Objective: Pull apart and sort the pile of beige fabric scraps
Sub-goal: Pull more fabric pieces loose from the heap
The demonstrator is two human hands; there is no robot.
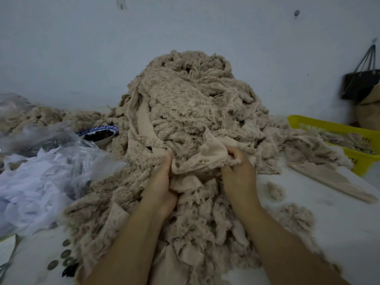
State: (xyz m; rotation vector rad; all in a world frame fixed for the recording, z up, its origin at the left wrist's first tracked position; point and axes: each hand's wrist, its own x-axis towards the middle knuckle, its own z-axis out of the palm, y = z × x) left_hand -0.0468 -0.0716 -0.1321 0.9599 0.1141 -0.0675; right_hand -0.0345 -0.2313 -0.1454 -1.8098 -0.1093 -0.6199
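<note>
On white table [339, 219], against pale wall [185, 27], found pile of beige fabric scraps [195, 103] heaped high, mostly fleecy side out, spilling forward under both forearms. Logged both hands low on near slope of pile, around mid-frame. Logged left hand [162, 182] curled round left edge of one smooth beige scrap [207, 159], fingers wrapped into cloth. Logged right hand [238, 165] with fingers bent tight, pinching right edge of same scrap, frayed fluff just under knuckles. Held scrap slack between two hands, sagging in a fold, resting on pile, not lifted clear. Put bulk of pile beyond and above grip, with peak well behind hands and more scraps below wrists toward camera. Could not judge held scrap free or caught in layers beneath.

Right side: spotted yellow basket [296, 120] at table edge, some beige scraps inside, pile's skirt up against its near wall. Saw long smooth beige strip [329, 179] flat on table just in front of basket, plus loose fluff tuft [276, 190] near right forearm, apart from pile. Noted black bag [359, 85] hanging on wall at far right.

Left side: marked crumpled clear plastic bags [51, 161] beside pile, with blue-and-white bowl [102, 128] of small dark pieces behind them, touching pile's left edge. Caught few dark round discs [65, 254] on table at lower left.
</note>
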